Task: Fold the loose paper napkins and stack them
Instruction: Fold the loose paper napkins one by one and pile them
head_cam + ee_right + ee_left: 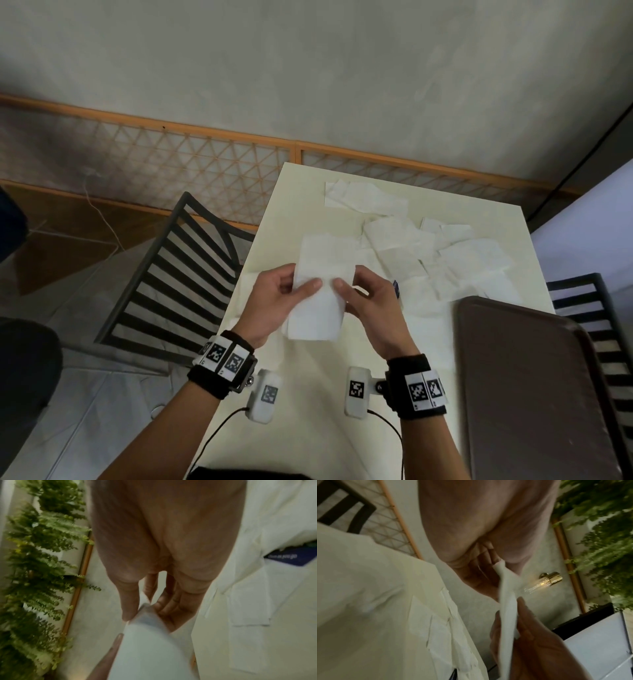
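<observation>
Both hands hold one white paper napkin (320, 301) up above the near part of the cream table (308, 411). My left hand (291, 291) pinches its left edge between thumb and fingers, and my right hand (352, 291) pinches the right edge. The wrist views show the same napkin (507, 609) (147, 649) edge-on between thumbs and fingers. Several loose napkins (404, 246) lie spread flat over the far half of the table, overlapping one another.
A dark brown tray (534, 387) lies on the table at the right, near the front. Black slatted chairs stand to the left (178, 270) and right (596, 325). A small blue packet (396, 288) peeks out beside my right hand.
</observation>
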`<state>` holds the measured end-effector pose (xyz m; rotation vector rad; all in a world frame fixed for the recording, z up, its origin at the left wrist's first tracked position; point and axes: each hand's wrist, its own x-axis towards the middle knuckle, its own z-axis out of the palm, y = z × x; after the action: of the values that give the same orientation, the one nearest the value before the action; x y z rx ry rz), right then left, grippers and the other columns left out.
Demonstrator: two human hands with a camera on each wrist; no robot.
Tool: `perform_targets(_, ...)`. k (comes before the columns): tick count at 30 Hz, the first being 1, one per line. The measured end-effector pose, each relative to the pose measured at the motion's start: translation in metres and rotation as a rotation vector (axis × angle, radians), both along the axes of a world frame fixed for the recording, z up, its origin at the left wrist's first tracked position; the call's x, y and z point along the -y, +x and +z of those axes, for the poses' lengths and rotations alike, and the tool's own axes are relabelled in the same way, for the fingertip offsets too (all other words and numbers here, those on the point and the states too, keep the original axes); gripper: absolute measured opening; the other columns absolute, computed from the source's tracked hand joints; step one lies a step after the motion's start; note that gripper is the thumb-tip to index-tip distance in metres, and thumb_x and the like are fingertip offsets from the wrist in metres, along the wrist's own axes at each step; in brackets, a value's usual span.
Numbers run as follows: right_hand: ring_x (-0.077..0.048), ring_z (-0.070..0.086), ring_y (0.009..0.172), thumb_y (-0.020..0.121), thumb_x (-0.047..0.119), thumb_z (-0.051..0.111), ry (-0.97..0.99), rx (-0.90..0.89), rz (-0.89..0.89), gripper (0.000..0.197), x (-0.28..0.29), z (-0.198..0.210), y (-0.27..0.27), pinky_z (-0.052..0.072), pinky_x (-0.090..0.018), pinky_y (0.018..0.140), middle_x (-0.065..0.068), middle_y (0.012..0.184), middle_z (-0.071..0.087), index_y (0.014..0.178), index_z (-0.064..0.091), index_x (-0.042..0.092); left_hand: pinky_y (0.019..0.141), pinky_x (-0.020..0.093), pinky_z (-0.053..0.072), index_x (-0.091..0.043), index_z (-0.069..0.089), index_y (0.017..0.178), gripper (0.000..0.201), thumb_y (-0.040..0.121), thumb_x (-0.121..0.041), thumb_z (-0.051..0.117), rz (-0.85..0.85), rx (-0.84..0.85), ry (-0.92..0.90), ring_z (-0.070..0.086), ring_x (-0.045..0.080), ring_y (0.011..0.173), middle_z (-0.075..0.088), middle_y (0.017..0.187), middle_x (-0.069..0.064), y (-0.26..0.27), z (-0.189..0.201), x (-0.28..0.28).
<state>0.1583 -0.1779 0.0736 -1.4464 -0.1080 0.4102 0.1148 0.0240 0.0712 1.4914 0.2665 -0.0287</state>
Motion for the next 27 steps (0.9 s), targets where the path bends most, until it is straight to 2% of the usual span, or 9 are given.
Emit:
perform_targets(2, -0.027, 0.075, 0.101, 0.103, 0.01, 0.075, 0.0, 0.036, 0.014, 0.014, 0.002, -0.001, -0.001, 0.064, -0.044, 0.09, -0.022, 0.112, 0.075, 0.114, 0.077, 0.002, 0.096, 0.057, 0.063, -0.01, 0.077, 0.118, 0.023, 0.096, -0.018, 0.081, 0.036, 0.043, 0.075, 0.08, 0.028, 0.104, 0.083, 0.109, 0.005, -0.002, 0.006, -0.004)
perform_targets(5, -0.029, 0.075, 0.108, 0.101, 0.001, 0.073, 0.031, 0.087, -0.053, 0.015, 0.003, -0.003, -0.002, 0.06, -0.042, 0.094, -0.016, 0.117, 0.079, 0.114, 0.081, 0.002, 0.096, 0.052, 0.063, -0.01, 0.079, 0.117, 0.017, 0.101, -0.011, 0.074, -0.018, 0.16, 0.159, 0.079, 0.03, 0.106, 0.084, 0.109, 0.005, -0.007, 0.011, -0.012)
perform_targets(9, -0.032, 0.074, 0.107, 0.1, -0.008, 0.067, 0.127, 0.061, -0.086, 0.016, -0.001, -0.005, -0.004, 0.056, -0.039, 0.089, -0.02, 0.116, 0.079, 0.101, 0.082, -0.002, 0.1, 0.037, 0.062, -0.014, 0.081, 0.116, 0.031, 0.1, 0.009, 0.067, -0.093, 0.281, 0.259, 0.078, 0.018, 0.112, 0.083, 0.113, -0.003, -0.013, 0.018, -0.022)
perform_targets(13, -0.031, 0.074, 0.104, 0.103, -0.015, 0.055, 0.189, 0.033, -0.04, 0.036, -0.003, -0.003, -0.011, 0.058, -0.032, 0.084, -0.019, 0.113, 0.078, 0.091, 0.083, 0.004, 0.091, 0.026, 0.057, -0.006, 0.079, 0.106, 0.032, 0.106, 0.013, 0.053, -0.112, 0.283, 0.283, 0.074, 0.018, 0.103, 0.08, 0.106, 0.0, -0.014, 0.02, -0.026)
perform_targets(15, -0.03, 0.073, 0.101, 0.103, -0.016, 0.053, 0.204, 0.013, -0.042, 0.041, -0.004, -0.004, -0.012, 0.057, -0.034, 0.084, -0.018, 0.108, 0.078, 0.087, 0.083, 0.007, 0.085, 0.022, 0.053, -0.005, 0.077, 0.104, 0.03, 0.107, 0.012, 0.052, -0.104, 0.27, 0.262, 0.072, 0.015, 0.099, 0.079, 0.102, -0.001, -0.016, 0.02, -0.026)
perform_targets(18, -0.033, 0.07, 0.097, 0.104, -0.012, 0.053, 0.187, 0.001, -0.067, 0.039, -0.007, -0.006, -0.013, 0.052, -0.041, 0.085, -0.019, 0.102, 0.076, 0.086, 0.082, 0.007, 0.09, 0.032, 0.052, -0.006, 0.076, 0.105, 0.032, 0.107, 0.012, 0.05, -0.106, 0.259, 0.224, 0.072, 0.025, 0.103, 0.078, 0.104, 0.003, -0.018, 0.018, -0.026)
perform_targets(20, -0.031, 0.068, 0.094, 0.105, -0.011, 0.052, 0.197, -0.012, -0.085, 0.041, -0.009, -0.006, -0.013, 0.052, -0.039, 0.081, -0.016, 0.098, 0.074, 0.084, 0.081, 0.009, 0.093, 0.035, 0.055, -0.007, 0.077, 0.107, 0.032, 0.107, 0.012, 0.05, -0.098, 0.263, 0.201, 0.071, 0.033, 0.107, 0.078, 0.105, 0.007, -0.02, 0.02, -0.026)
perform_targets(24, -0.031, 0.063, 0.088, 0.106, -0.009, 0.051, 0.22, -0.04, -0.105, 0.041, -0.011, -0.009, -0.012, 0.05, -0.035, 0.073, -0.016, 0.096, 0.067, 0.083, 0.077, 0.011, 0.092, 0.026, 0.058, -0.004, 0.077, 0.108, 0.028, 0.107, 0.01, 0.053, -0.105, 0.301, 0.221, 0.074, 0.022, 0.104, 0.079, 0.104, 0.006, -0.025, 0.025, -0.023)
perform_targets(27, -0.032, 0.058, 0.085, 0.107, -0.006, 0.052, 0.22, -0.087, -0.095, 0.034, -0.013, -0.011, -0.013, 0.046, -0.033, 0.066, -0.019, 0.092, 0.063, 0.085, 0.072, 0.01, 0.091, 0.038, 0.06, -0.007, 0.078, 0.108, 0.031, 0.106, 0.011, 0.054, -0.112, 0.301, 0.233, 0.073, 0.029, 0.103, 0.078, 0.103, 0.006, -0.025, 0.023, -0.026)
